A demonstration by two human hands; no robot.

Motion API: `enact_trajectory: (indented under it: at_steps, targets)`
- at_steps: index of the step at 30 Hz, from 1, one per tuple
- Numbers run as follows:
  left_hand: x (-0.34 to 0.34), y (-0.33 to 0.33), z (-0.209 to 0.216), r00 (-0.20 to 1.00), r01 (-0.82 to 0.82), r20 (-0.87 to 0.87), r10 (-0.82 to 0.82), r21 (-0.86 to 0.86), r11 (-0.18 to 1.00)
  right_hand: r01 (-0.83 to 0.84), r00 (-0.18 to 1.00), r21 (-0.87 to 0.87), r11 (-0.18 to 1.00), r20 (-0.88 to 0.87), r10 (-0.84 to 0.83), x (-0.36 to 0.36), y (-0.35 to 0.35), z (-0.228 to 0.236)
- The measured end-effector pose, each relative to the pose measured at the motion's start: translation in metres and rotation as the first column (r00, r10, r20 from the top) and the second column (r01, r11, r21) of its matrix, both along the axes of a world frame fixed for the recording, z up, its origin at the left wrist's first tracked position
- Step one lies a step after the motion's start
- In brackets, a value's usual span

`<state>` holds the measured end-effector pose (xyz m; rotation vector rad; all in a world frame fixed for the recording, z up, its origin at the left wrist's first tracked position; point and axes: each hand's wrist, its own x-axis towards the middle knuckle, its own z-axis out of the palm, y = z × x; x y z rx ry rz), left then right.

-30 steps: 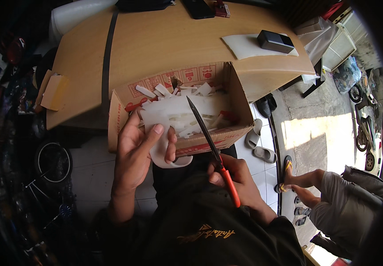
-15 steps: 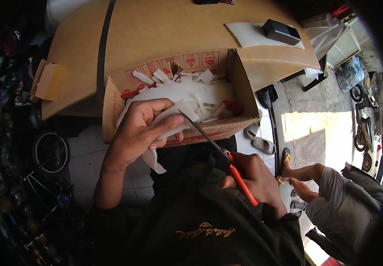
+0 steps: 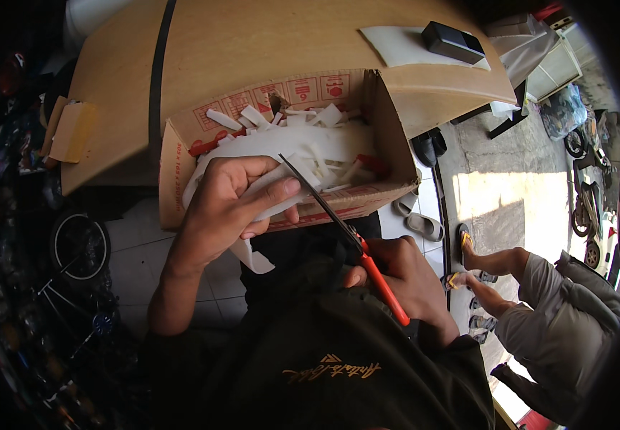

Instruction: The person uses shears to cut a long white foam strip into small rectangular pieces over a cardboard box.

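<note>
My left hand (image 3: 227, 204) holds a white sheet of flat material (image 3: 281, 154) over the near edge of an open cardboard box (image 3: 389, 136). My right hand (image 3: 403, 276) grips orange-handled scissors (image 3: 338, 226), whose dark blades point up and left and meet the sheet just beside my left thumb. Several cut white strips (image 3: 310, 118) and a few red pieces lie inside the box. A loose white offcut (image 3: 252, 256) hangs below my left hand.
The box rests against a wooden table (image 3: 252, 43) that carries a black case (image 3: 453, 41) on a white sheet. A person's legs in grey trousers (image 3: 539, 315) are at the right, sandals (image 3: 424, 226) on the tiled floor. A bicycle wheel (image 3: 80, 244) stands at the left.
My left hand has slid up onto the white sheet and pressed it over the box edge. The scissors have swung lower and closer to the sheet, with the blades now at its edge.
</note>
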<state>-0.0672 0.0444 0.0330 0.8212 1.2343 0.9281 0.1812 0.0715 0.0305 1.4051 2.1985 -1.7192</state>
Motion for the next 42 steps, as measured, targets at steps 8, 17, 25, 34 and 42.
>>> enact_trajectory:
  at_steps: [8,17,25,34,42]
  targets:
    - [-0.002,0.005,-0.001,1.000,0.015,-0.008,-0.016,-0.008,1.000,0.016,1.000,0.027,1.000,0.023,-0.017,0.001,0.002,-0.003]
    - [-0.020,-0.003,-0.008,0.995,0.030,0.089,-0.033,0.034,0.999,0.032,0.999,-0.060,0.998,-0.029,-0.034,0.009,0.004,-0.004]
    - [-0.011,-0.004,-0.007,0.998,-0.055,0.018,0.054,0.074,0.996,-0.068,0.991,-0.037,0.997,-0.114,0.064,0.018,0.000,-0.003]
    - [-0.001,0.000,-0.003,0.997,-0.076,-0.019,0.077,0.030,0.997,-0.122,0.991,0.080,0.989,0.060,0.118,0.008,0.003,0.008]
    - [-0.001,0.003,-0.006,0.998,-0.061,-0.029,0.061,0.002,0.998,-0.001,1.000,0.034,0.999,0.030,0.000,0.000,0.005,0.010]
